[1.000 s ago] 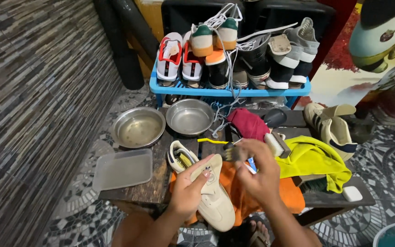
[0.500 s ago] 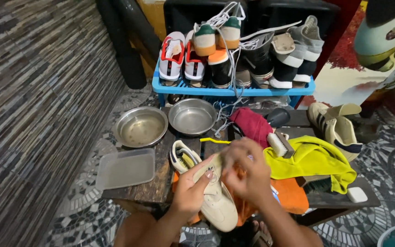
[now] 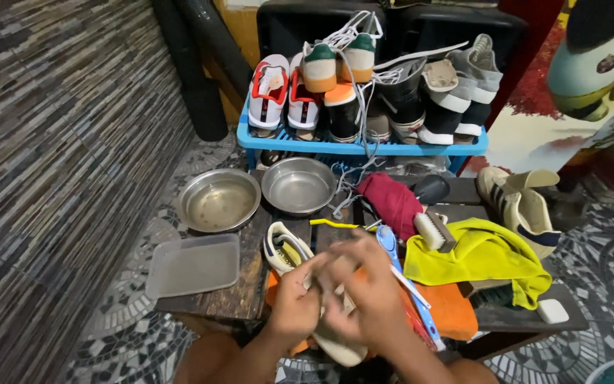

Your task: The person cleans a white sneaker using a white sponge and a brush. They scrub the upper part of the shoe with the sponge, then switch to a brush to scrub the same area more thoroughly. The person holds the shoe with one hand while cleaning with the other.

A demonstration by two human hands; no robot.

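The cream low-top leather sneaker [image 3: 335, 334] lay on the orange cloth [image 3: 453, 309] at the dark wooden counter's [image 3: 239, 295] near edge — mostly hidden. Since a second earlier, the right hand [image 3: 364, 284] had crossed over it. The left hand's [image 3: 294, 302] grip clamped the sneaker; the right's was blurred — cannot tell.

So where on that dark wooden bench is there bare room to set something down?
Bare wood shows between the clear plastic tray and the cream sneaker, and beside the white soap bar. Crowded around the yellow cloth and both hands.
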